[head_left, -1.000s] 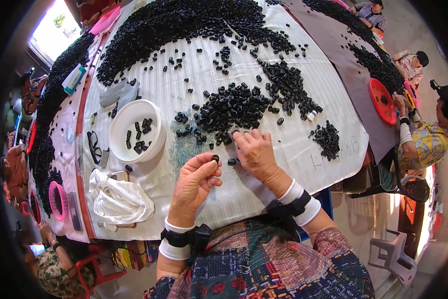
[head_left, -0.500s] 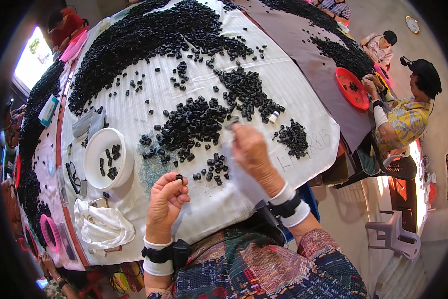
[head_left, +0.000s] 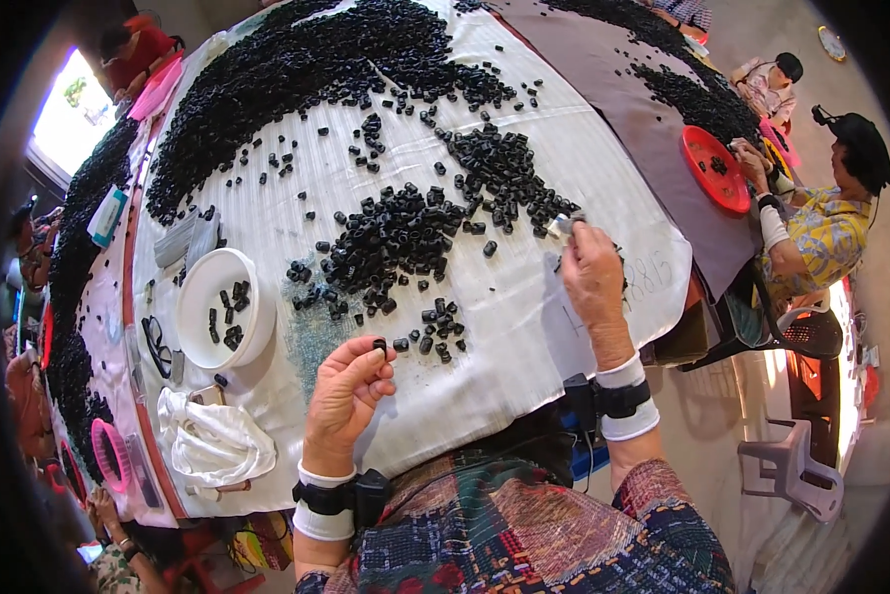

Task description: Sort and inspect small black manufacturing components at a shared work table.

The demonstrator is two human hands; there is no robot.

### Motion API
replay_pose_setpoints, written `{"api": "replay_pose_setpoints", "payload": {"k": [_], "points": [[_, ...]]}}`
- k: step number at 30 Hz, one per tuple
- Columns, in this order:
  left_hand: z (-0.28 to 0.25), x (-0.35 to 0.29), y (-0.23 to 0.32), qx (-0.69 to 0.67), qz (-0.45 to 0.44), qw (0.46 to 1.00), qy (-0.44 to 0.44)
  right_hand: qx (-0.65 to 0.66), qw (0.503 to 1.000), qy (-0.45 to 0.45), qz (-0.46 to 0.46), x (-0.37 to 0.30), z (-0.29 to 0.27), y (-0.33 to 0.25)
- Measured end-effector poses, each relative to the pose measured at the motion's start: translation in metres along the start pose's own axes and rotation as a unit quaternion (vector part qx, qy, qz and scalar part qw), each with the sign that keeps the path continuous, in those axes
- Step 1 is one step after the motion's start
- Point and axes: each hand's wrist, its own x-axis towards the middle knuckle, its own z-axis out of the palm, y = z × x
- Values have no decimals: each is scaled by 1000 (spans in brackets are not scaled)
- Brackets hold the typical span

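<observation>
My left hand [head_left: 351, 391] is closed, with a small black ring-like piece [head_left: 380, 345] pinched between thumb and fingertips over the near side of the table. To the right, the fingers of my right hand [head_left: 595, 277] are closed around something greyish that I cannot make out. At those fingertips is a small white tube [head_left: 561, 227]; whether it is gripped or only touched is unclear. My right hand mostly covers a small heap of black pieces. Between my hands lie a heap of short black tubular pieces [head_left: 391, 238] and a smaller cluster [head_left: 438, 327].
A white bowl [head_left: 257, 332] holding several black pieces stands left, near eyeglasses [head_left: 155, 346] and a white cloth [head_left: 207, 441]. A large black heap [head_left: 257, 89] spreads across the far side. One person [head_left: 821, 228] works at right by a red basin [head_left: 697, 148].
My right hand has moved rightward from beside the middle heap to the white tube. My left hand still pinches a black piece. The whole view has shifted slightly.
</observation>
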Motion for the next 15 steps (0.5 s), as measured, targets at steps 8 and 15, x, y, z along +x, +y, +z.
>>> {"api": "replay_pose_setpoints", "payload": {"k": [8, 15], "points": [[-12, -9, 2, -20, 16, 1000, 10, 177, 980, -72, -46, 3, 36, -46], [-11, -13, 3, -33, 18, 999, 14, 69, 994, -54, -62, -2, 52, -58]]}}
